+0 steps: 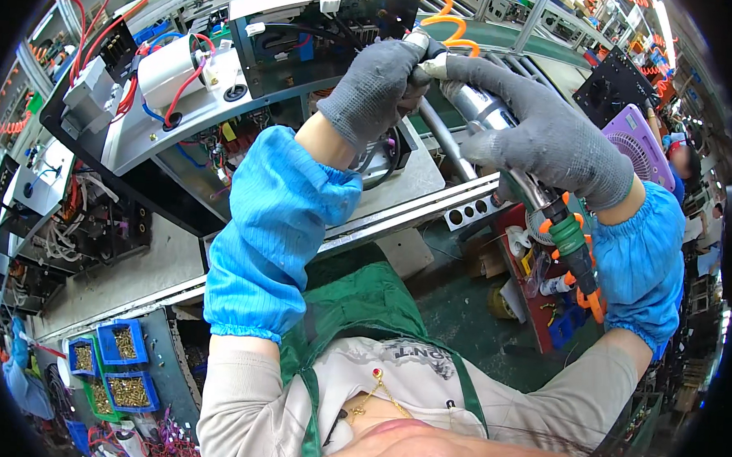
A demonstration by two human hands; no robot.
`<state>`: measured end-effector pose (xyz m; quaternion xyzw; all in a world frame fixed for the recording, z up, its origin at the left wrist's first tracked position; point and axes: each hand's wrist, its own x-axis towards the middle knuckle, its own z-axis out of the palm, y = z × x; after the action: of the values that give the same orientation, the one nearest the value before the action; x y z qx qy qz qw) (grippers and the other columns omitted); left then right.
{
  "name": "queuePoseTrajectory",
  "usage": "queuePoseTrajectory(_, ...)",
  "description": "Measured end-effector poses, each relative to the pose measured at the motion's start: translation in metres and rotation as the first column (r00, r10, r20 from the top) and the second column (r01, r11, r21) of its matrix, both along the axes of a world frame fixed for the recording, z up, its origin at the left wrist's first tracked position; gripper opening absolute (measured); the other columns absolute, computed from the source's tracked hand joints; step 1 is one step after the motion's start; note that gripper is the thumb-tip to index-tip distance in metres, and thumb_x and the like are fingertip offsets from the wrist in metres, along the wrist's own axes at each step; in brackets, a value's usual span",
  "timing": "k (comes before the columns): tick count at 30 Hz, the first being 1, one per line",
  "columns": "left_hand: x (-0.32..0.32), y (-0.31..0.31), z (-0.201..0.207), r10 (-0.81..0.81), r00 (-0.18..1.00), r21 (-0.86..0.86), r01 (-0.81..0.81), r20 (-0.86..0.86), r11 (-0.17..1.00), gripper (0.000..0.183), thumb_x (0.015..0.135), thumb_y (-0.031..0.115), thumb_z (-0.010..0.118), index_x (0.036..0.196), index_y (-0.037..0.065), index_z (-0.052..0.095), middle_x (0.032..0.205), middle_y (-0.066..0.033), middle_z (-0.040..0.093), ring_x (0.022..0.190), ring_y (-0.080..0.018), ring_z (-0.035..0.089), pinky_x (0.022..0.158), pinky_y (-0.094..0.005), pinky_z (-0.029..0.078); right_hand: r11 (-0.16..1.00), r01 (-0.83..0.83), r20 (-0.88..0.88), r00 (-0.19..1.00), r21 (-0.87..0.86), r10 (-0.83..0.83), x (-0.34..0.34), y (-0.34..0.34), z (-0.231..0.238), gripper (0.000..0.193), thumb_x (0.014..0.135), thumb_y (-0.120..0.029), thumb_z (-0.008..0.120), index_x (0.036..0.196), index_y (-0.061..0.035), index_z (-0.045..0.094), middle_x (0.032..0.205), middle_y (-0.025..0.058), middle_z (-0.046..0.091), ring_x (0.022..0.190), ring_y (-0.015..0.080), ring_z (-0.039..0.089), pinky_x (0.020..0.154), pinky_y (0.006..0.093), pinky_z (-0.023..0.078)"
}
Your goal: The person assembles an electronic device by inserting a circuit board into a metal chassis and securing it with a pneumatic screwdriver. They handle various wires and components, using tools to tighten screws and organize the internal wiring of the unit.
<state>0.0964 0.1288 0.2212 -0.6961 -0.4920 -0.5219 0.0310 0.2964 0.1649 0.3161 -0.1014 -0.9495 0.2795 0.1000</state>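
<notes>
My right hand (554, 135), in a grey glove, is wrapped round a silver air screwdriver (536, 193) with a green and black hose fitting at its rear. The tool's front end points up and left. My left hand (374, 86), also gloved, is closed at that front end, and its fingertips meet the right thumb and fingers there. What the left fingers pinch is hidden or too small to name. Just beyond and below the hands stands an open equipment housing (284, 57) with dark inner panels and cables.
To the left is another open unit with a white cylinder (167, 71) and red and blue wires. Blue bins (130, 390) of small brass-coloured fasteners stand lower left. An orange coiled hose (448, 24) hangs above the hands. At right is a purple fan (631, 142). The metal bench edge (416, 202) runs below.
</notes>
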Motion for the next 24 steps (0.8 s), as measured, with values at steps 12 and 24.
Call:
queuePoseTrajectory(12,-0.01,0.003,0.003,-0.071,0.989,-0.183,0.095,0.132,0.978,0.01,0.082,0.003,0.055,0.09,0.001,0.06,0.063,-0.0042,0.051,0.052,-0.0142,0.049,0.047,-0.0276,0.04,0.984,0.086,0.087,0.991,0.159,-0.101,-0.008,-0.001,0.001,0.06,0.073,-0.02,0.063,0.13,-0.0139,0.046,0.107,0.0147,0.059,0.098,0.0224,0.059,0.089,0.0322,0.044)
queuePoseTrajectory(24,0.01,-0.031,-0.036,-0.071,0.338,-0.132,0.54,0.938,0.831,0.018,0.085,0.022,0.059,0.082,0.005,0.061,0.064,-0.0009,0.051,0.06,-0.0112,0.051,0.055,-0.0225,0.044,0.827,0.24,0.03,0.965,-0.509,-0.262,0.028,-0.016,-0.042,0.086,0.058,-0.01,0.067,0.139,-0.0065,0.038,0.112,0.0074,0.053,0.092,0.0139,0.055,0.08,0.0259,0.045)
